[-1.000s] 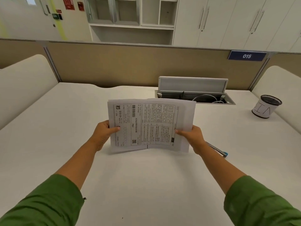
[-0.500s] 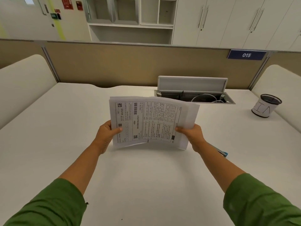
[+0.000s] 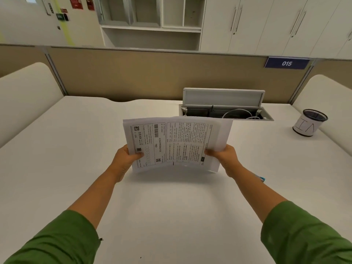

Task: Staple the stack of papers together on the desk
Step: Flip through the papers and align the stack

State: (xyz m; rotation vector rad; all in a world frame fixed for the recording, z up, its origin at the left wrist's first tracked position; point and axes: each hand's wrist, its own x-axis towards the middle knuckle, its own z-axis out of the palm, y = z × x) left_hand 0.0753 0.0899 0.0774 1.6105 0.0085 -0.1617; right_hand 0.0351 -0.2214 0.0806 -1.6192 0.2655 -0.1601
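Above the desk, mid-front: both hands hold the papers up off the surface
papers (image 3: pixel 175 143): printed sheets w/ barcodes and a "MATHEMATICS" heading; lifted clear of the desk (image 3: pixel 171 216), shadow beneath; lower edge bows; back sheets stick out to the right past the front one, so edges not flush
left hand (image 3: pixel 125 159): pinching the papers' left edge, thumb on the front face, fingers behind (hidden)
right hand (image 3: pixel 224 156): pinching the right edge same way, thumb on front
why held so: a grip on each side probably lets the sheets be squared up, e.g. tapped on the desk, before stapling; offset back sheets suggest that's not finished
stapler (image 3: pixel 262 178): prob. the blue-tipped thing on the desk just behind the right wrist, mostly hidden by the forearm; can't confirm it's a stapler
why there: close by the right hand, easy reach once the sheets are aligned
stage: early; no staple visible, though too small to tell for sure
next need: flush corner, one hand freed for the tool
risk: stapling w/ sheets offset could miss the back pages
cup (image 3: pixel 309 123): mesh-rimmed, far right, well apart
cable box (image 3: pixel 224 107): lid up, cables inside, behind the papers; not involved
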